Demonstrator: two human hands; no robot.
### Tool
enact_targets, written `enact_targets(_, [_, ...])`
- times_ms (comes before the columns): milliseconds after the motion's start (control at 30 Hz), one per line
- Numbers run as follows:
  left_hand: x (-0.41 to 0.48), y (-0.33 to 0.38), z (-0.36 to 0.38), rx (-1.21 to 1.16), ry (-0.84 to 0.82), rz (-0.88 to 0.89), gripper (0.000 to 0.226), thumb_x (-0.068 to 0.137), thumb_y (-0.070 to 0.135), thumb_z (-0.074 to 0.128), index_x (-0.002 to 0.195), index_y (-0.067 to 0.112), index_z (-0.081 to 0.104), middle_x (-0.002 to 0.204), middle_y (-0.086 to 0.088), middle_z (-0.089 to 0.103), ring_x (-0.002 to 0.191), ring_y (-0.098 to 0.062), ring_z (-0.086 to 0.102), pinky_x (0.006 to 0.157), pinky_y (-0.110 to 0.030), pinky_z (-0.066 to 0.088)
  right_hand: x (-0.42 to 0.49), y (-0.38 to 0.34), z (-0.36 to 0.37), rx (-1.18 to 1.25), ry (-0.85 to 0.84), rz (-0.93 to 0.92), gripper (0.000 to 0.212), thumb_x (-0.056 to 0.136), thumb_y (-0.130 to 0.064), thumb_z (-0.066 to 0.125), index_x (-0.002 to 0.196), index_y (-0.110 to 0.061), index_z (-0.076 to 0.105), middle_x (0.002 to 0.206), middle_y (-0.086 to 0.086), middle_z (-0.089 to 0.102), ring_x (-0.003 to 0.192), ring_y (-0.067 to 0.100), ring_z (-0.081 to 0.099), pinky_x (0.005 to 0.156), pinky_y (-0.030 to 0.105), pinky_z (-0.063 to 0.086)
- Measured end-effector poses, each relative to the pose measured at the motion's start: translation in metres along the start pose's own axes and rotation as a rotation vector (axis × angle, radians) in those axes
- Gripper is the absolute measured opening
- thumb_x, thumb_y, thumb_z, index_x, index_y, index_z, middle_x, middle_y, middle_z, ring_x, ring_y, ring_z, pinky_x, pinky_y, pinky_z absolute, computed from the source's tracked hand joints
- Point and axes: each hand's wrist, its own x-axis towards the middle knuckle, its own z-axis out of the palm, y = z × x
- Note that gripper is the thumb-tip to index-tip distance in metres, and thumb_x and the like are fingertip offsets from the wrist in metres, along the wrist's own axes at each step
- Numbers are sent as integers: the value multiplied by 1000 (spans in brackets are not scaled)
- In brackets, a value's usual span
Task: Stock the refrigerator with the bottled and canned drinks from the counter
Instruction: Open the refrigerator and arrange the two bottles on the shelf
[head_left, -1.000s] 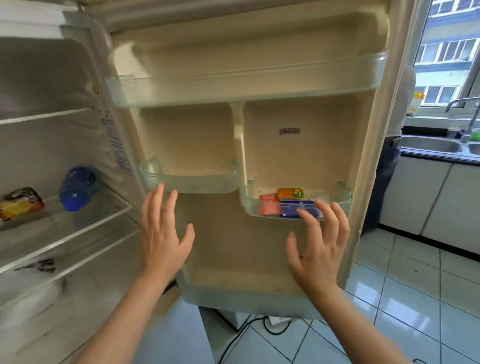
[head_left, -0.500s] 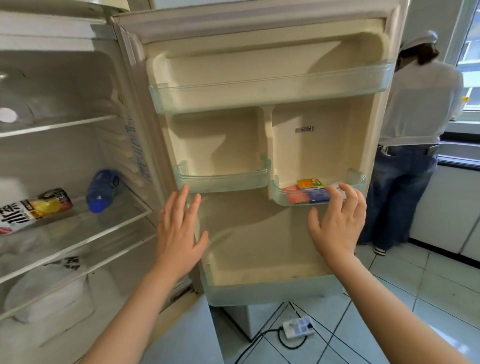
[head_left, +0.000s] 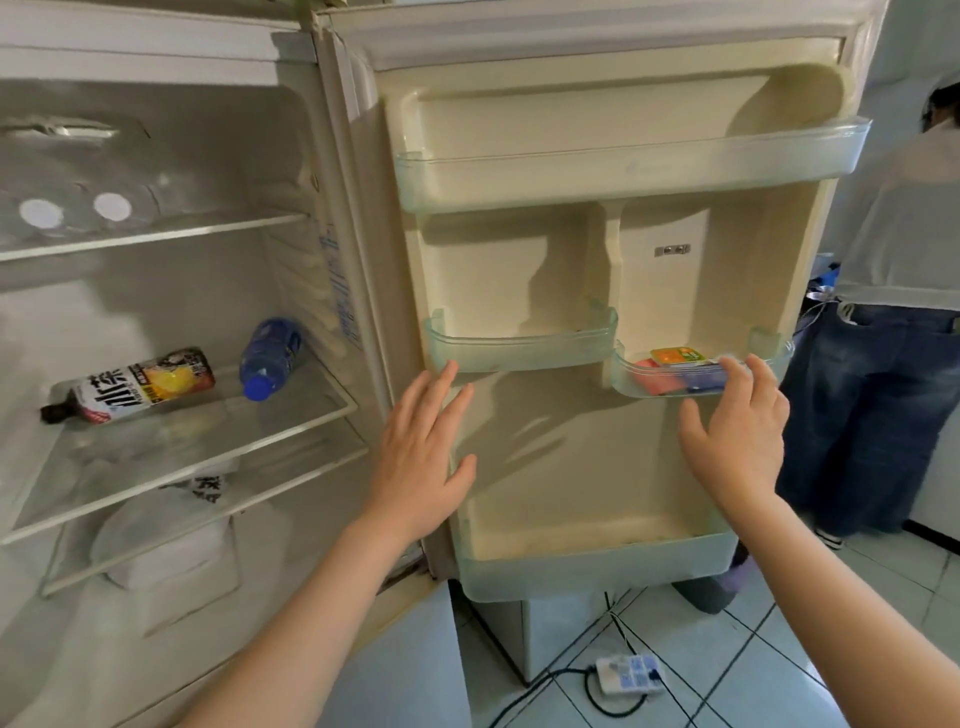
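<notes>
Cream plastic lines the open refrigerator door; a second person stands just behind it. Inside, a glass shelf carries a tea bottle and a blue bottle, both lying down. Left hand and right hand hover before the door, fingers spread wide, holding nothing. A power strip lies on the floor; small packets sit in the right door bin.

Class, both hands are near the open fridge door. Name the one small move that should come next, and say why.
Probably withdraw and turn to fetch a drink. The left hand and right hand are open and hold nothing, the refrigerator door stands open, and a tea bottle and a blue bottle lie on the middle shelf.
</notes>
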Motion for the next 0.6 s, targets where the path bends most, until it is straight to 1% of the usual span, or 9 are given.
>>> enact_targets(67, [-4, -4, -6, -62, 19, 3, 62, 88, 27, 57, 145, 15, 35, 158, 2, 15, 144, -21, 10, 115, -33, 7, 0, -5, 2, 81, 7, 26, 56, 86, -24, 58, 137, -15, 37, 151, 11, 26, 135, 34, 25, 103, 52, 34])
enact_targets(167, [-17, -21, -19, -132, 52, -64, 54, 86, 23, 59, 138, 15, 46, 152, -2, 31, 141, -20, 18, 113, -32, 11, -9, -21, 6, 219, 65, 49, 56, 87, -22, 58, 138, -9, 38, 151, 11, 27, 138, 31, 25, 112, 46, 26])
enact_targets(233, [-31, -41, -25, -128, 76, -121, 48, 85, 22, 60, 132, 14, 52, 146, -3, 38, 138, -22, 27, 112, -32, 17, -23, -39, 9, 281, 153, 36, 52, 88, -20, 56, 136, -5, 41, 150, 13, 29, 138, 29, 25, 113, 34, 20])
enact_targets(300, [-46, -67, -30, -126, 89, -209, 42, 86, 18, 63, 128, 14, 55, 139, -1, 43, 132, -18, 36, 109, -32, 26, -43, -65, 17, 357, 274, -82, 45, 85, -15, 54, 127, 0, 48, 143, 20, 37, 135, 28, 29, 111, 23, 16])
enact_targets(367, [-60, -96, -34, -167, 94, -335, 38, 87, 16, 64, 124, 17, 57, 132, 6, 47, 125, -13, 42, 99, -31, 38, -65, -96, 29, 451, 320, -273, 37, 81, -10, 54, 115, 3, 54, 132, 26, 43, 129, 30, 35, 111, 28, 21])
enact_targets(400, [-67, -112, -35, -191, 104, -393, 36, 87, 15, 63, 122, 19, 58, 128, 10, 48, 120, -11, 45, 93, -29, 41, -76, -113, 37, 504, 299, -368, 33, 79, -10, 54, 110, 2, 55, 128, 27, 45, 126, 30, 37, 109, 31, 24])
enact_targets(467, [-76, -144, -37, -220, 148, -496, 30, 87, 14, 63, 116, 22, 60, 119, 14, 51, 113, -7, 49, 88, -23, 38, -96, -146, 55, 608, 205, -533, 27, 78, -10, 54, 104, -4, 54, 125, 22, 47, 122, 27, 40, 106, 32, 28])
enact_targets(533, [-80, -178, -39, -253, 207, -610, 26, 87, 13, 63, 112, 22, 62, 113, 11, 53, 107, -9, 52, 86, -23, 37, -113, -179, 75, 672, 51, -660, 24, 78, -11, 54, 101, -9, 53, 124, 14, 47, 119, 24, 43, 103, 30, 31])
enact_targets(600, [-82, -211, -40, -307, 261, -740, 23, 88, 13, 62, 109, 24, 62, 110, 7, 56, 105, -12, 53, 83, -26, 38, -126, -205, 99, 700, -150, -729, 24, 78, -12, 55, 102, -9, 55, 122, 11, 50, 116, 25, 48, 100, 29, 35])
